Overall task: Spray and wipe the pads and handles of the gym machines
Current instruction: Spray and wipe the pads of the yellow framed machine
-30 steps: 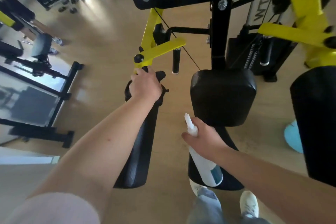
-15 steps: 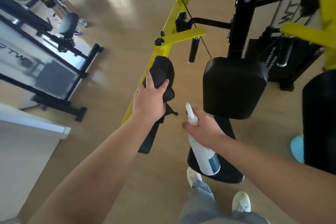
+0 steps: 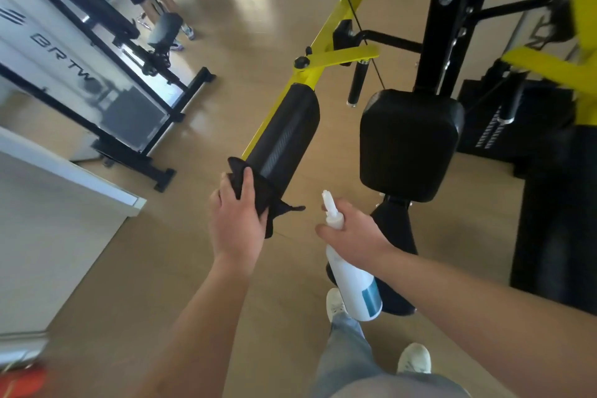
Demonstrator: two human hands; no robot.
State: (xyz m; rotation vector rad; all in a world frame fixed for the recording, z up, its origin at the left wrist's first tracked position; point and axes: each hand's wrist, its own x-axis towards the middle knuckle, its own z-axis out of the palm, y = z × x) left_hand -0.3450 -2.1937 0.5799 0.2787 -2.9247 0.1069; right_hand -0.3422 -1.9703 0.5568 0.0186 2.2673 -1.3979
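Head view. Landmark is the long black arm pad on the yellow arm, running diagonally mid-frame.
- Left hand is at the pad's near end, fingers curled round a black cloth. The cloth is bunched against that end of the pad, with one corner trailing out to the right.
- Right hand is right of the pad's near end and apart from it, fingers wrapped round the neck of a white spray bottle. Nozzle end faces away from the person, body slants back toward them, blue band near the base.
- Square black back pad sits right of the arm pad, with a clear gap between them.
- Short black handle hangs from the yellow arm, beyond the arm pad's far end, toward the back pad.
- Seat is below the back pad, partly hidden by the right hand.
- Wood floor lies under everything. White shoes are nearer the person than the pad.
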